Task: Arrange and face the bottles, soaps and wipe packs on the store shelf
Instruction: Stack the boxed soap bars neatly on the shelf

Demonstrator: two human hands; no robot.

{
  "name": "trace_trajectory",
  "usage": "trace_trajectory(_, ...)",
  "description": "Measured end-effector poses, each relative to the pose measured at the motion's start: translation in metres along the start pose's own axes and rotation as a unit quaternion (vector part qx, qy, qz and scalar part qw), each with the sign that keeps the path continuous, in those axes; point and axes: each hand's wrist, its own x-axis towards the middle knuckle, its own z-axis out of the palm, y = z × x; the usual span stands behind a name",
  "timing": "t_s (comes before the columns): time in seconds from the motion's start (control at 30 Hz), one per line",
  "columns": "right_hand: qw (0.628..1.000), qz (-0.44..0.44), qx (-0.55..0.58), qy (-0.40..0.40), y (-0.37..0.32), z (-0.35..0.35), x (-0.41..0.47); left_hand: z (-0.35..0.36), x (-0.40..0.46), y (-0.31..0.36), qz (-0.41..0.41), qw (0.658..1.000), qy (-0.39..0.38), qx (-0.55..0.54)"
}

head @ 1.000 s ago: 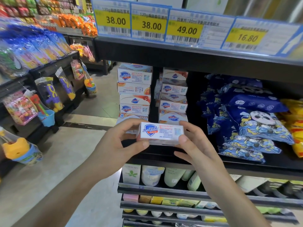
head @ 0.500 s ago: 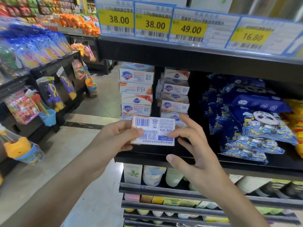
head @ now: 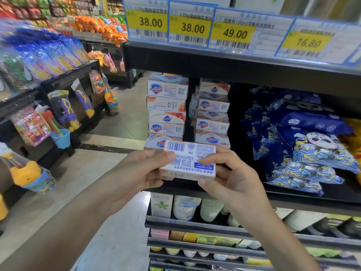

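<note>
So I've flipped the soap box barcode-side up; left hand and right hand both pinch it, just in front of the 2 soap stacks. Still needs refacing.

Even, bright store light fills the frame, and the pale aisle floor shows a soft sheen. The recess under the upper shelf sits in deep shadow in the right half. Wide-angle distortion bends the price tags at the top. The hanging goods at the upper left are smeared with blur; the centre is sharper.
</note>
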Motion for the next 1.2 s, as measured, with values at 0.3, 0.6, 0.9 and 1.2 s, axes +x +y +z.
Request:
trace_trajectory(0.3, 0.992, 0.097, 0.064, 0.045, -0.007, -0.004, -0.006, -0.003, 0.006, -0.005, 0.096, 0.993, 0.055, 0.045)
trace_trajectory(0.6, 0.945, 0.226, 0.231, 0.046, -0.012, -0.005, -0.005, 0.004, -0.001, -0.017, 0.277, 0.934, 0.051, 0.219)
trace_trajectory(0.9, 0.963, 0.229, 0.145, 0.004, -0.014, -0.008, -0.007, 0.006, -0.001, -0.019, 0.262, 0.941, 0.057, 0.205)
trace_trajectory(1.2, 0.995, 0.102, -0.006, 0.016, -0.014, 0.000, -0.006, 0.015, 0.001, -0.024, 0.214, 0.970, 0.061, 0.101)
